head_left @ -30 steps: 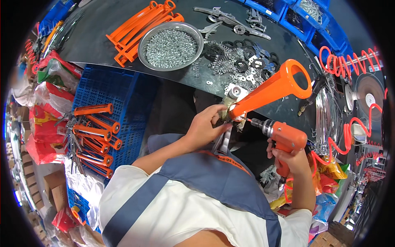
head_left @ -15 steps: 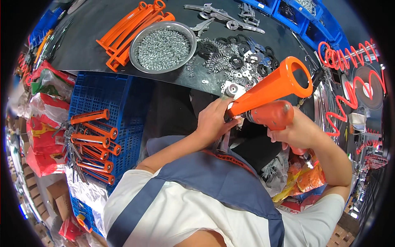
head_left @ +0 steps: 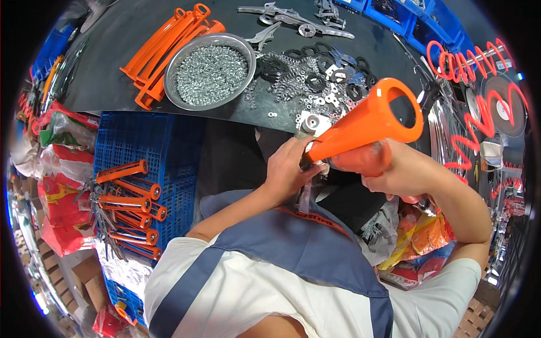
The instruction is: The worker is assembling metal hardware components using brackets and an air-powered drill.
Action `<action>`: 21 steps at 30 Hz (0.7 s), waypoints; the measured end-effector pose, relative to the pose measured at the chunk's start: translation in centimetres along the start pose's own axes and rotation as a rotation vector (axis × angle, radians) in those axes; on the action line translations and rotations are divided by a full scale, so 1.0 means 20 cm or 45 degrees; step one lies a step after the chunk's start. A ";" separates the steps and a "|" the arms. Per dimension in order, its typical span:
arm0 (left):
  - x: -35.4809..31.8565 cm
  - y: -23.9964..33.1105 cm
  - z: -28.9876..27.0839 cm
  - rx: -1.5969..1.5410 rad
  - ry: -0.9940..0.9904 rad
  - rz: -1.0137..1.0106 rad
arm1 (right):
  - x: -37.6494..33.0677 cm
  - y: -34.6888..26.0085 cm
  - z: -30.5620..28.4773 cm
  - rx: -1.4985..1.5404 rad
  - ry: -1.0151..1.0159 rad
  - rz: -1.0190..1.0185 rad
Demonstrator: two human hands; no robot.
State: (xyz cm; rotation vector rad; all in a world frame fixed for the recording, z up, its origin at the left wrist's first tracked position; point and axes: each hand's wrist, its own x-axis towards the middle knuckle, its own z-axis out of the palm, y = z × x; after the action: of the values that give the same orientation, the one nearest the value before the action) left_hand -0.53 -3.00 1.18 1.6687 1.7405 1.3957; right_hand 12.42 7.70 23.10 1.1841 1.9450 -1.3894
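Note:
My left hand (head_left: 286, 169) is closed around the narrow end of an orange caulking gun frame (head_left: 360, 125), whose wide ring end tilts up to the right. In my right hand (head_left: 397, 173) is a red pistol-grip air driver (head_left: 363, 159), its nose pointing left toward my left fingers. The driver lies just below the frame and is partly covered by it. My left fingers and the frame hide the driver's tip, so I cannot tell what it touches. A small round metal fitting (head_left: 310, 122) sits at the bench edge, just beyond my left hand.
On the dark bench (head_left: 129, 67) stand a metal bowl (head_left: 168, 84) of small metal parts, several orange frames (head_left: 163, 48), grey trigger parts (head_left: 293, 19) and loose black rings (head_left: 315, 83). A blue crate (head_left: 177, 163) with assembled orange guns (head_left: 132, 204) is at left. Red coiled hoses (head_left: 470, 138) hang at right.
The bench and its contents have shifted a little left and down in view. The driver sits slightly further left, more behind the orange frame. Both hands keep their holds.

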 end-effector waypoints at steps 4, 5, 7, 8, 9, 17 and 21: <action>0.00 0.01 0.00 -0.036 -0.005 -0.041 | 0.02 0.01 -0.01 -0.187 -0.003 -0.053; 0.01 0.01 0.00 -0.034 -0.013 -0.026 | 0.03 0.03 0.00 -0.204 -0.041 -0.062; 0.00 0.02 0.00 -0.058 0.012 -0.028 | 0.05 0.06 0.01 -0.191 -0.022 -0.059; 0.00 0.02 0.00 -0.053 0.008 -0.019 | 0.05 0.06 0.01 -0.186 -0.009 -0.050; 0.01 0.01 -0.01 -0.082 -0.008 -0.026 | 0.03 0.06 0.02 -0.110 0.032 -0.062; 0.02 0.03 -0.11 -0.205 -0.154 -0.206 | -0.26 0.50 -0.02 0.600 0.312 -0.522; 0.11 -0.05 -0.32 -0.371 0.243 -0.278 | -0.28 0.83 0.09 1.225 0.392 -0.896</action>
State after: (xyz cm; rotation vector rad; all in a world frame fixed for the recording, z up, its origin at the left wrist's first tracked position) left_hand -6.67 -3.45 4.06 1.1904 1.6617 1.6531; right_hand 29.29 5.90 18.22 1.1420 2.0207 -2.8728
